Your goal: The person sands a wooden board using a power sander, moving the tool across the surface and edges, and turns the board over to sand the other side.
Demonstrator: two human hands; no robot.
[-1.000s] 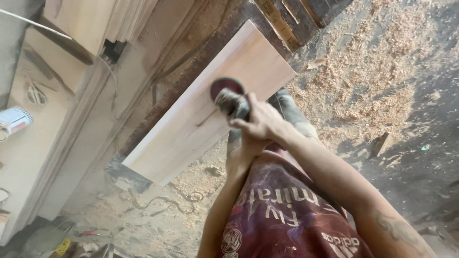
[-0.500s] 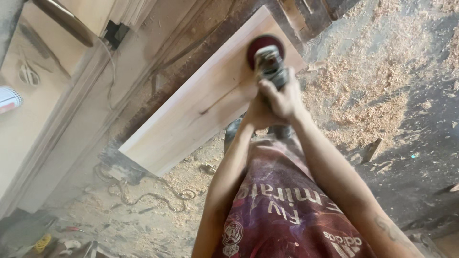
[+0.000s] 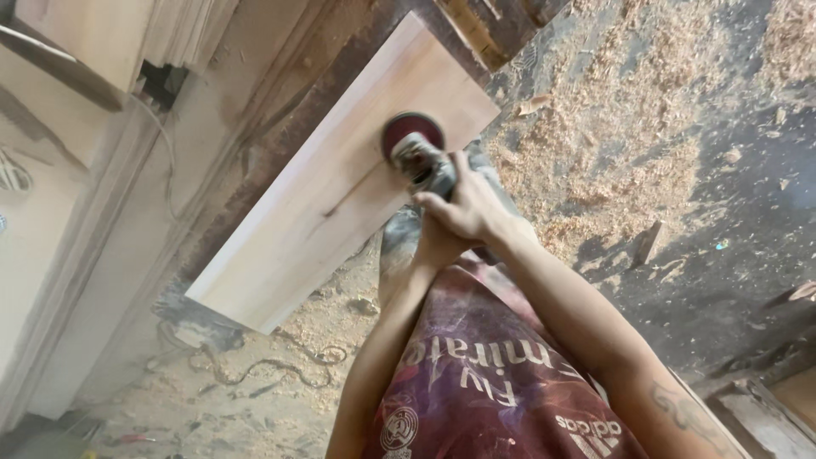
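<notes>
A disc sander (image 3: 414, 146) is gripped in the right hand (image 3: 463, 204), the left hand (image 3: 433, 246) clasped just beneath, its disc pressed on a pale board (image 3: 340, 183) whose long axis runs diagonally away to the lower left.

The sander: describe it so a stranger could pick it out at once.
Find the pale wooden board that slants across the middle of the head view. Near its upper right end, both hands, right hand on top, grip the sander. Its round dark red disc lies flat on the board, unlike anything nearby.
</notes>
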